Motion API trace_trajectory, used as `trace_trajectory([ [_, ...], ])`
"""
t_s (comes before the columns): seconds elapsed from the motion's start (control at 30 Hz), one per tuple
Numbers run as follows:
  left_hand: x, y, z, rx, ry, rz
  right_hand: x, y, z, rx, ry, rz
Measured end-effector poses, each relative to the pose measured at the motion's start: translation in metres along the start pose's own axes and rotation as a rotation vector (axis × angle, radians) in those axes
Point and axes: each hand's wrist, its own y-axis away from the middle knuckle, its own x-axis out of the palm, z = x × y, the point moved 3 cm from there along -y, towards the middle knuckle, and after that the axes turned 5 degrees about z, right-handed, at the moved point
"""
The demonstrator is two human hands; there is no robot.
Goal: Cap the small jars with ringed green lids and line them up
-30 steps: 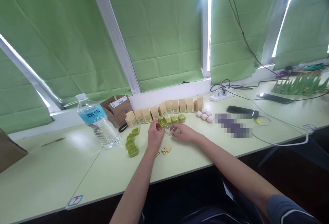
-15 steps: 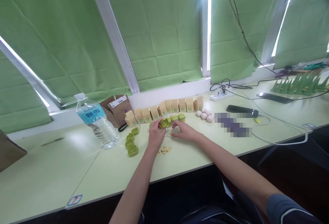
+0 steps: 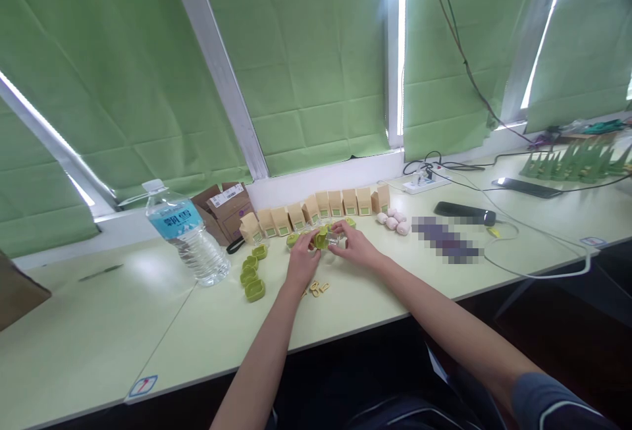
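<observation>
Left hand [image 3: 300, 265]: thumb and fingers pinch a green cup [image 3: 321, 240], apparently raised above the tabletop [image 3: 207, 334].
Right hand [image 3: 356, 248]: fingertips pinch a small clear piece [image 3: 334, 238] just right of the green cup; whether the two touch cannot be told.
Handling: judged best with the left hand steady, both rims squared to each other, fingertips clear of the edges, and light, even pressure on the clear piece.
Yellow loops [image 3: 316, 289]: a loose group on the near side of the hands, best kept clear of the wrists.
Loose green cups [image 3: 255, 290]: a curved row to the left.
Paper cartons [image 3: 336, 203]: a line on the far side.
</observation>
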Motion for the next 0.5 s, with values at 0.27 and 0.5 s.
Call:
trace_trajectory([
  [0.27,0.0019,0.0000,0.0022,-0.003,-0.032,0.014,-0.0015,-0.0010,-0.0007,0.010,-0.023,-0.029],
  [0.5,0.0014,0.0004,-0.0003,0.024,-0.029,0.028,-0.0010,-0.0016,-0.0033,0.024,-0.025,-0.042],
])
